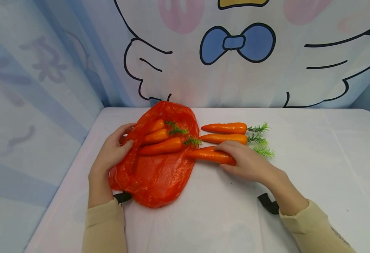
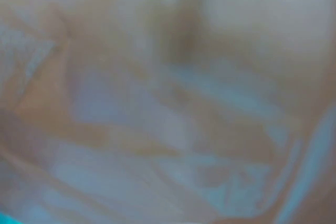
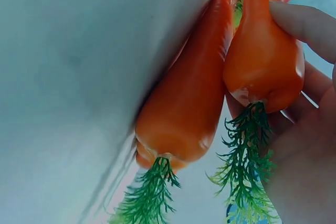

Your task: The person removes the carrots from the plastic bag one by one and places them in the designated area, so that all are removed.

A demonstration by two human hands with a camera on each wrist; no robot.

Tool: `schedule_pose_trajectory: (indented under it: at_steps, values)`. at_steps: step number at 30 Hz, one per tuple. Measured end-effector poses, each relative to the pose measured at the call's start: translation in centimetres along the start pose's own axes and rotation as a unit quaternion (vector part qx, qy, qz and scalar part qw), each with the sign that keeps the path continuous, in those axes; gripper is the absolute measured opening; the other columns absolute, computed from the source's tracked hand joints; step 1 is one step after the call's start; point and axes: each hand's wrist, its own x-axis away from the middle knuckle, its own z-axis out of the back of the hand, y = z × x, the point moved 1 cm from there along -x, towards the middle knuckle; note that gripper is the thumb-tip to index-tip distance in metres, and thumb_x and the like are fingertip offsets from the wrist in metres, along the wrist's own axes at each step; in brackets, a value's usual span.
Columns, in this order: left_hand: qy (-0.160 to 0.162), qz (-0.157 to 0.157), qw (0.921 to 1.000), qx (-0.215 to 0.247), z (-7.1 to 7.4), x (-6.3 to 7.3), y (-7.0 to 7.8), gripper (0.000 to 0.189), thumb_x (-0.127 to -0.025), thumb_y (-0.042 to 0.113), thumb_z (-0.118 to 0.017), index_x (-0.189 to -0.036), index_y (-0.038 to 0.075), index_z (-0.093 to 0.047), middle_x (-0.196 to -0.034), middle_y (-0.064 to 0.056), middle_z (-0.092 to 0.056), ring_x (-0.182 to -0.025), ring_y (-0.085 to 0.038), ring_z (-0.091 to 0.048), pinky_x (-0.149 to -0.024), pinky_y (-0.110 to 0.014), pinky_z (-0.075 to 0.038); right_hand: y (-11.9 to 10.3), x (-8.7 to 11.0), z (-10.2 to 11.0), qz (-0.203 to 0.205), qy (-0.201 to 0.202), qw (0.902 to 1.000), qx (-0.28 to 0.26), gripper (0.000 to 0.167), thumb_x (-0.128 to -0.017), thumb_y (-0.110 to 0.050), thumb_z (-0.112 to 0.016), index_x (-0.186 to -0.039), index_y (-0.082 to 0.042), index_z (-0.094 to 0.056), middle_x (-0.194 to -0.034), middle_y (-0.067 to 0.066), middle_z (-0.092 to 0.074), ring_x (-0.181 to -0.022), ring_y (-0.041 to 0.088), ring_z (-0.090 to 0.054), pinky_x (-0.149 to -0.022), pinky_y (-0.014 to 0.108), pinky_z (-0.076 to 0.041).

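A red plastic bag (image 1: 159, 179) lies on the left of the table, its mouth toward the right. My left hand (image 1: 110, 151) grips the bag's left side, thumb over the film. Inside the bag lie three carrots (image 1: 164, 146) with green tops toward the mouth. My right hand (image 1: 249, 160) holds another carrot (image 1: 211, 155) between thumb and fingers, its narrow tip overlapping the bag's right edge. In the right wrist view, the thumb presses on the held carrot (image 3: 262, 51), beside a carrot (image 3: 184, 93) on the table. Blurred film fills the left wrist view.
Right of the bag, two carrots (image 1: 224, 138) lie side by side, tops to the right. A third is partly hidden behind the held carrot and right hand. White cloth (image 1: 203, 218) covers the table; a printed curtain (image 1: 235, 84) hangs behind it.
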Motion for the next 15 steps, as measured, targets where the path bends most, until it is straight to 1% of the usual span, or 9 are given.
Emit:
schedule_pose_trajectory:
  at_steps: [9, 13, 15]
  values:
    - [-0.001, -0.005, 1.0, -0.003, -0.1, -0.1, -0.1, 0.055, -0.102, 0.009, -0.05, -0.155, 0.017, -0.04, -0.148, -0.016, -0.046, -0.12, -0.038, -0.053, -0.105, -0.058, -0.041, 0.6, 1.4, 0.2, -0.004, 0.011, 0.9996, 0.028, 0.044, -0.089, -0.011, -0.075, -0.131, -0.006, -0.063, -0.13, 0.011, -0.061, -0.122, 0.032, -0.055, -0.101, 0.052, -0.046]
    - [-0.002, -0.003, 1.0, 0.0, -0.2, -0.1, -0.1, 0.055, -0.102, 0.009, -0.05, -0.156, 0.017, -0.039, -0.148, -0.015, -0.046, -0.119, -0.037, -0.053, -0.105, -0.058, -0.042, 0.9, 2.2, 0.2, 0.003, 0.02, 0.9988, 0.044, 0.044, -0.088, -0.01, -0.076, -0.129, -0.004, -0.064, -0.127, 0.01, -0.062, -0.122, 0.033, -0.053, -0.103, 0.052, -0.044]
    - [-0.003, -0.003, 1.0, 0.001, -0.2, -0.1, 0.0, 0.055, -0.102, 0.009, -0.05, -0.156, 0.017, -0.039, -0.148, -0.015, -0.046, -0.119, -0.037, -0.053, -0.105, -0.057, -0.042, 0.9, 2.5, 0.2, 0.006, 0.025, 0.9984, 0.051, 0.044, -0.087, -0.009, -0.077, -0.128, -0.004, -0.064, -0.125, 0.01, -0.063, -0.119, 0.033, -0.053, -0.101, 0.052, -0.045]
